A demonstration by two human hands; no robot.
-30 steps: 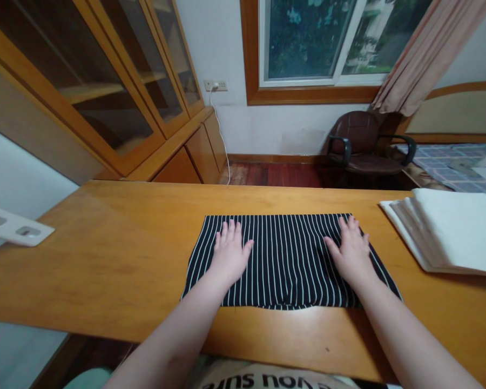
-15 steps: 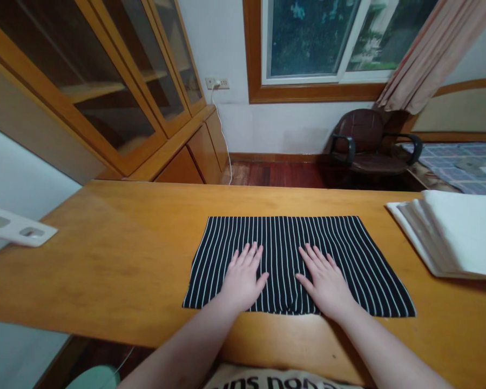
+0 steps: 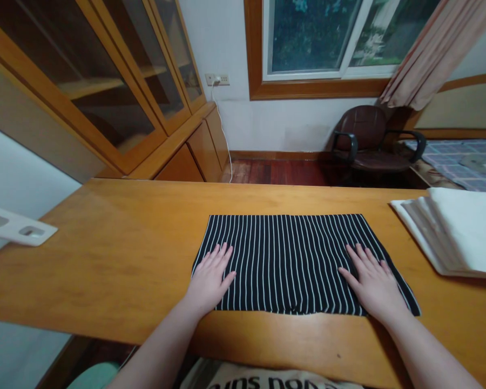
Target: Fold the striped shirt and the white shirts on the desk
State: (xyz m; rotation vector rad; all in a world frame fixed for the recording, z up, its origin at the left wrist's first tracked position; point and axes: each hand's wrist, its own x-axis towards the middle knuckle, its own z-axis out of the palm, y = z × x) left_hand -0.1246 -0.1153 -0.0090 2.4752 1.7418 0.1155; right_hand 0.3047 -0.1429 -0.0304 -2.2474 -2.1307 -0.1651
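A black cloth with thin white stripes (image 3: 291,254) lies folded flat on the wooden table (image 3: 117,254). My left hand (image 3: 209,278) rests palm down on the cloth's near left corner, fingers stretched out. My right hand (image 3: 373,283) lies flat on the near right corner, fingers also spread. Neither hand grips anything.
A stack of folded white and beige cloths (image 3: 453,229) sits at the table's right end. A white flat object (image 3: 14,229) juts in at the left. Behind the table are a glass-door cabinet (image 3: 117,92), a brown armchair (image 3: 368,143) and a window.
Both hands slid from the cloth's far corners to its near middle, then outward to the near corners. The cloth lies smoother now.
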